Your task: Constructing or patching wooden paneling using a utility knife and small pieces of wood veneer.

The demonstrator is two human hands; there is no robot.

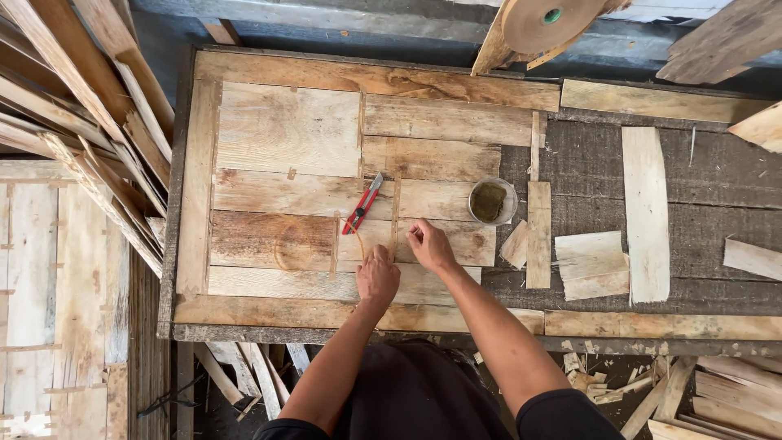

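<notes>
A patchwork sheet of thin wood veneer pieces (285,130) lies flat on the workbench. My left hand (378,275) rests on it near the front, fingers curled down on the veneer. My right hand (428,244) is just to the right, fingertips pinched at a narrow vertical strip (397,213) along a seam. I cannot tell whether either hand holds anything small. A red utility knife (364,203) lies on the sheet just beyond my left hand, untouched.
A small round bowl of brownish paste (492,200) stands right of my hands. Loose veneer offcuts (647,212) lie on the dark bench (717,171) to the right. A tape roll (544,21) hangs at the back. Stacked veneer strips (73,106) lean at left.
</notes>
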